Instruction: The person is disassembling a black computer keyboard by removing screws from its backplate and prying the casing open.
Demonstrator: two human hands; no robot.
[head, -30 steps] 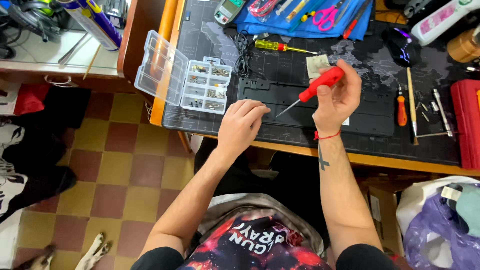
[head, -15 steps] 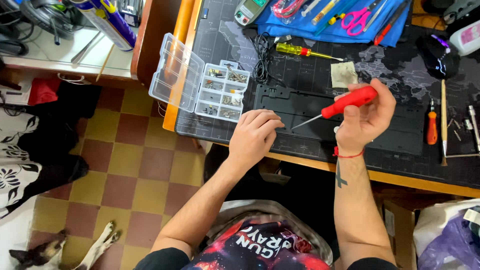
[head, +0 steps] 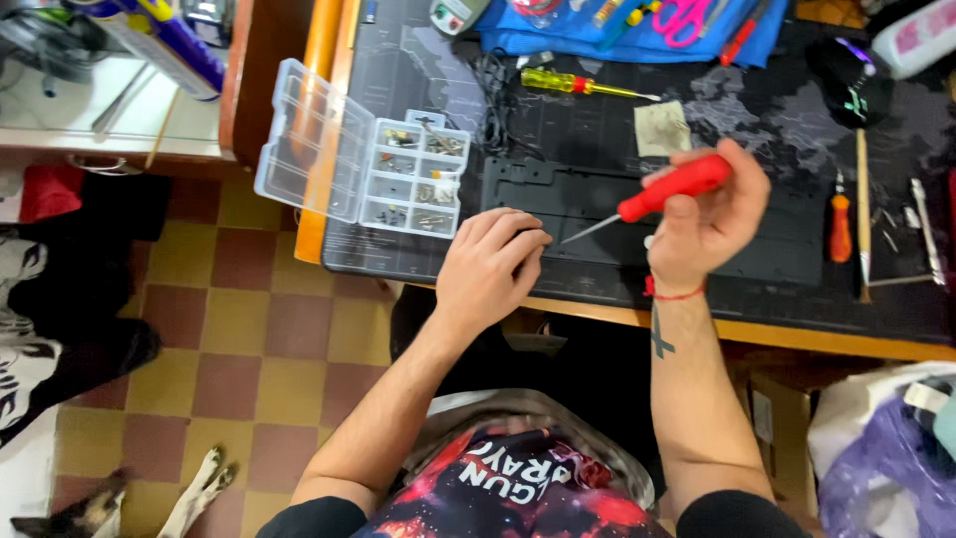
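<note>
1. Head view, looking down: a wooden bench (head: pixel 797 334) covered by a dark printed mat (head: pixel 597 130) fills the upper frame, above a floor of red and yellow tiles (head: pixel 239 339).
2. At the bench's left edge sits a clear plastic compartment box (head: pixel 413 174), lid swung open past the edge, its small cells holding tiny metal parts.
3. Blue cloth (head: pixel 637 35) at the far side carries pink-handled scissors (head: pixel 687 18) and other tools.
4. Right hand (head: pixel 712 219) is raised above the mat, fingers wrapped around the handle of a red-handled screwdriver (head: pixel 672 189); its thin metal shaft points down and left toward the other hand.
5. Left hand (head: pixel 488 269) rests on a flat black panel (head: pixel 597 214) near the bench's front edge, fingers curled together and pressed down at their tips; whether they pinch anything cannot be told.
6. Yellow-handled screwdriver (head: pixel 578 86) lies farther back on the mat, beside a small pale square pad (head: pixel 660 128).
7. Small orange-handled screwdriver (head: pixel 841 224) lies to the right, well apart from both hands.
</note>
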